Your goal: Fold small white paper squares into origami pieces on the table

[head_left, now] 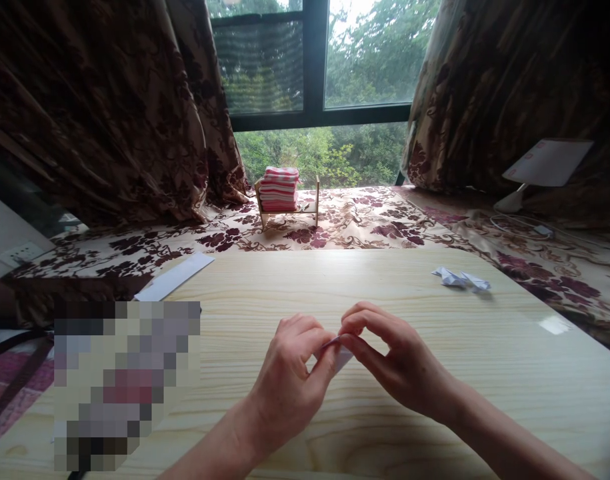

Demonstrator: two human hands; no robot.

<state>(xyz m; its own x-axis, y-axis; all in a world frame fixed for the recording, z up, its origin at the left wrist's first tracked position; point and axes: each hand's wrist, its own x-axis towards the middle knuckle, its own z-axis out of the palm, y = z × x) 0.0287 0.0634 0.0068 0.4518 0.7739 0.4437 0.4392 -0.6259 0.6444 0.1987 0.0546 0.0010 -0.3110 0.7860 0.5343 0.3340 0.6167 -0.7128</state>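
Between my two hands is a small folded piece of white paper (343, 359), held just above the light wooden table (415, 440). My left hand (297, 367) pinches its left side between thumb and fingers. My right hand (392, 353) grips the upper edge with thumb and forefinger, the fingertips of both hands nearly meeting. Much of the paper is hidden behind my fingers. Two small folded white paper pieces (462, 279) lie together at the far right of the table.
A flat white paper strip (177, 275) lies at the table's far left edge. Nearer, a pixelated patch (129, 380) hides something. Behind the table, a small wooden rack (317, 200) bears folded red-and-white cloths (279, 189). A white lamp (547, 163) stands at the right.
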